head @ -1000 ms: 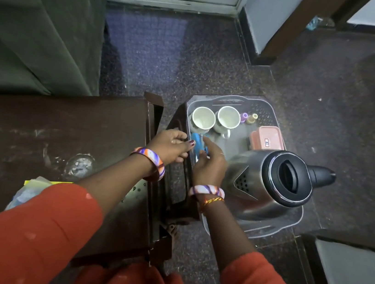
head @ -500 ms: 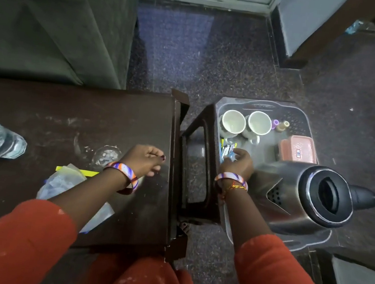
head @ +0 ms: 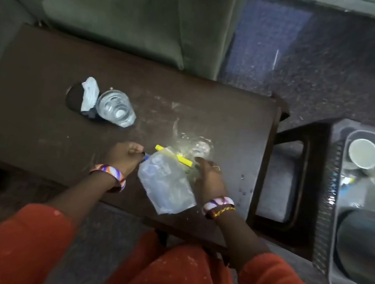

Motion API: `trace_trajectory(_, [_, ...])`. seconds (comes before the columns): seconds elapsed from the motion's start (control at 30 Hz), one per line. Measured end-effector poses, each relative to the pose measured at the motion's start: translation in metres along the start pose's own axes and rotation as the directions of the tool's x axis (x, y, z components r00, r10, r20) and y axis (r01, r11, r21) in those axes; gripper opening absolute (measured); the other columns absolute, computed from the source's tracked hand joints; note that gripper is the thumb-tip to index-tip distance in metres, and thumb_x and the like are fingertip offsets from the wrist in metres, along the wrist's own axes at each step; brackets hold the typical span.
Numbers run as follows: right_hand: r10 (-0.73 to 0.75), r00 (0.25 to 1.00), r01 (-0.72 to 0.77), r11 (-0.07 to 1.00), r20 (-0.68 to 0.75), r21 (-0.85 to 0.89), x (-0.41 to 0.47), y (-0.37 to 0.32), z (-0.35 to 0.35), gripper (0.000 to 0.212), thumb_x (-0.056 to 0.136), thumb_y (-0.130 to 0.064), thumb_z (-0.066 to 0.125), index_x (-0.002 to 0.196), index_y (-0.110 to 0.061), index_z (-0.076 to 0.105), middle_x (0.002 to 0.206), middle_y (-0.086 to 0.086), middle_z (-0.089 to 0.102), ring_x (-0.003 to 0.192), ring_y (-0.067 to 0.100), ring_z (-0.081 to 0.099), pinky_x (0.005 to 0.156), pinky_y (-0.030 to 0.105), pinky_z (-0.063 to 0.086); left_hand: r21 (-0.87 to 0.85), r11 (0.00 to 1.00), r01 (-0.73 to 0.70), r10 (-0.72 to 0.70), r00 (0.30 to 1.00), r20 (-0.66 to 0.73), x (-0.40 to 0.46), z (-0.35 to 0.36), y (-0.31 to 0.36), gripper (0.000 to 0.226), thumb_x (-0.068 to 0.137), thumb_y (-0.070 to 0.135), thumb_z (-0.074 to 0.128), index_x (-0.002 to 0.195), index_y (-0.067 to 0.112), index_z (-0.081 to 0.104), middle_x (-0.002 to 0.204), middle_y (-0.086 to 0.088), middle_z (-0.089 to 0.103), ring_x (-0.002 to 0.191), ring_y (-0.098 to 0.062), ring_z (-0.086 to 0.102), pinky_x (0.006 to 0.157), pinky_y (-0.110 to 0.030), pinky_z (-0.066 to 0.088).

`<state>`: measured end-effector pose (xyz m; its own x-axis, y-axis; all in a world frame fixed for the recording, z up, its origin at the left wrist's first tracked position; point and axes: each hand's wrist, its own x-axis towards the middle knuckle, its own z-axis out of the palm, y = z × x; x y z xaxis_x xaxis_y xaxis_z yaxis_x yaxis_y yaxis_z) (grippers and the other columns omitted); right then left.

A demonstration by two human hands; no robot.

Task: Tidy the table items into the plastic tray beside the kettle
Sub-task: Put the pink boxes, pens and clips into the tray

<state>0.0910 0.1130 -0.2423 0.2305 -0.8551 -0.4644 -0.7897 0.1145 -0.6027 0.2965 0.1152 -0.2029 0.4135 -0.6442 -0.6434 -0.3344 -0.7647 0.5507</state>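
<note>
Both hands have left the tray [head: 332,270] for the tabletop's near edge. Your left hand [head: 126,155] pinches the clear bag [head: 166,184] at its corner; your right hand [head: 208,176] rests loosely curled beside it. Support underneath before carrying.

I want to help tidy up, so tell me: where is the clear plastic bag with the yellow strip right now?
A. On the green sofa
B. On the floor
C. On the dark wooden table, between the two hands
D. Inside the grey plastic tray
C: the clear plastic bag with the yellow strip lies on the dark wooden table, with the left hand and right hand at either side.
</note>
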Motion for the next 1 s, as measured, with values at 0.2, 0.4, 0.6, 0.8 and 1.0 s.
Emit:
trace_trajectory(0.2, [0.033, 0.993, 0.01, 0.933, 0.113, -0.359, 0.047, -0.019, 0.04, 0.05, 0.091, -0.003, 0.033, 0.14, -0.012, 0.033, 0.142, 0.018, 0.037, 0.129, 0.035, 0.038, 0.102, 0.042, 0.04, 0.112, 0.992, -0.063, 0.061, 0.998, 0.016, 0.003, -0.021, -0.028, 0.035, 0.067, 0.027, 0.062, 0.094, 0.006, 0.068, 0.102, -0.018, 0.071, 0.099, -0.034, 0.065, 0.091, -0.048, 0.051])
trace_trajectory(0.4, [0.022, 0.996, 0.019, 0.881, 0.082, -0.472, 0.06, -0.019, 0.041, 0.031, 0.092, -0.007, 0.04, 0.122, -0.004, 0.048, 0.127, 0.017, 0.049, 0.12, 0.035, 0.043, 0.09, 0.041, 0.046, 0.188, 0.961, -0.203, 0.175, 0.972, 0.154, 0.004, -0.006, -0.029, 0.024, 0.081, 0.008, 0.061, 0.104, 0.003, 0.066, 0.107, -0.013, 0.07, 0.101, -0.024, 0.065, 0.094, -0.028, 0.046])
trace_trajectory(0.6, [0.116, 0.993, -0.118, 0.852, -0.036, -0.511, 0.032, -0.03, -0.007, 0.035, 0.094, -0.001, 0.03, 0.126, 0.003, 0.044, 0.13, 0.02, 0.048, 0.121, 0.037, 0.043, 0.094, 0.044, 0.043, 0.162, 0.93, -0.33, 0.29, 0.929, 0.229, -0.007, 0.017, 0.02, 0.023, 0.083, 0.004, 0.057, 0.105, -0.001, 0.062, 0.11, -0.017, 0.067, 0.092, -0.021, 0.06, 0.072, -0.013, 0.036])
trace_trajectory(0.8, [0.155, 0.934, -0.266, 0.903, -0.321, -0.339, -0.02, -0.027, -0.132, 0.027, 0.093, -0.008, 0.039, 0.116, -0.003, 0.051, 0.123, 0.015, 0.052, 0.117, 0.034, 0.049, 0.088, 0.041, 0.046, 0.094, 0.848, -0.521, 0.471, 0.824, 0.315, -0.04, 0.085, 0.115, 0.022, 0.082, 0.004, 0.058, 0.103, 0.002, 0.064, 0.108, -0.017, 0.068, 0.101, -0.029, 0.064, 0.089, -0.031, 0.046])
trace_trajectory(1.0, [0.173, 0.828, -0.366, 0.887, -0.533, -0.281, -0.081, 0.021, -0.274, 0.022, 0.089, -0.012, 0.045, 0.105, -0.003, 0.058, 0.113, 0.021, 0.061, 0.105, 0.038, 0.058, 0.081, 0.04, 0.046, -0.149, 0.669, -0.729, 0.711, 0.568, 0.415, -0.126, 0.193, 0.241, 0.019, 0.081, 0.002, 0.058, 0.098, -0.003, 0.065, 0.099, -0.017, 0.069, 0.087, -0.018, 0.058, 0.083, -0.031, 0.048])
